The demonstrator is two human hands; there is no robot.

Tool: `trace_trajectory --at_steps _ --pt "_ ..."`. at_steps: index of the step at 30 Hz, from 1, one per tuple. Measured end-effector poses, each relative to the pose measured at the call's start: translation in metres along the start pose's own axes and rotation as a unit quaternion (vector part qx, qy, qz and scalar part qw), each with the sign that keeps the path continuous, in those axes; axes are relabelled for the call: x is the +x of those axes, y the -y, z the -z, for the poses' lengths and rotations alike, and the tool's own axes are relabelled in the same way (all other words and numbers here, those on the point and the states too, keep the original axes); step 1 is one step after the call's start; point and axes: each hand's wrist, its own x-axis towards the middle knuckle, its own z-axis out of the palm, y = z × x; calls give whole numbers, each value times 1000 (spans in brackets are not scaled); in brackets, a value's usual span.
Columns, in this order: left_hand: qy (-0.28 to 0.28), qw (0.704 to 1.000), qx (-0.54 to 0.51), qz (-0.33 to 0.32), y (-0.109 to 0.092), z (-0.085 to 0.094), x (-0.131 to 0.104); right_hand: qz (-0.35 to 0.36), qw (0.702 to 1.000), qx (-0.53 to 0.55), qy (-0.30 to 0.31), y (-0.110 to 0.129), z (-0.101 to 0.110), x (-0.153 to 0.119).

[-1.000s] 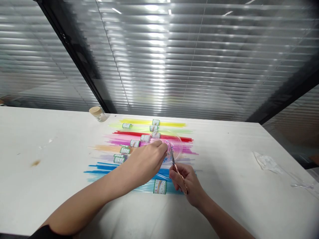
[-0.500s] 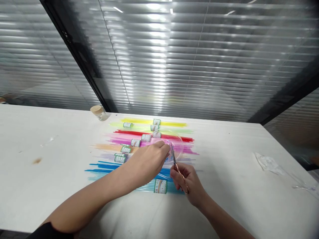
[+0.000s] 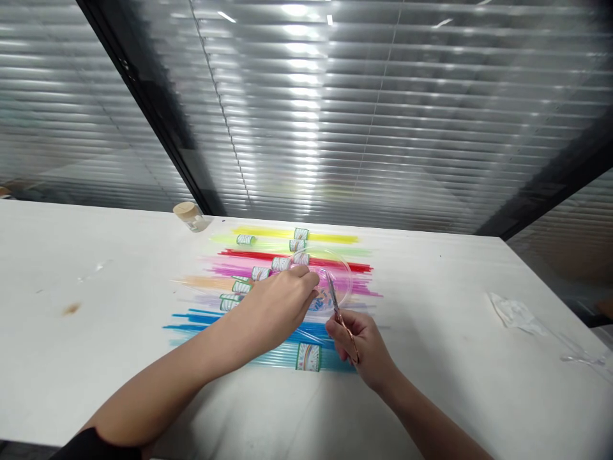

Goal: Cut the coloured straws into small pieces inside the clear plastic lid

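Note:
My right hand grips a pair of scissors with copper-coloured handles, blades pointing up and away. My left hand is closed in a pinch to the left of the blades; what its fingertips hold is too small to make out. Below both hands sits a clear round plastic dish with several small blue and orange cut pieces in it. It rests on bundles of long thin plastic straws. Among these are blue straws, purple straws and red straws.
Further back lie yellow straws. Printed paper bands wrap the bundles. A jar with a wooden lid stands at the table's back edge. Crumpled white tissue and clear plastic lie at the right. Window blinds rise behind the table.
My left hand has shifted slightly left, away from the scissor blades, uncovering more cut pieces in the dish. My right hand and the scissors have moved only a little.

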Motion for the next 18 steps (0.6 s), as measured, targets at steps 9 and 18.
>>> trace_trajectory --at_steps 9,18 --pt "-8 1000 10 -9 6 0 1 -9 1000 -4 -4 -5 1 1" --pt "-11 1000 -1 -11 5 0 1 15 1000 16 21 -6 2 -1"
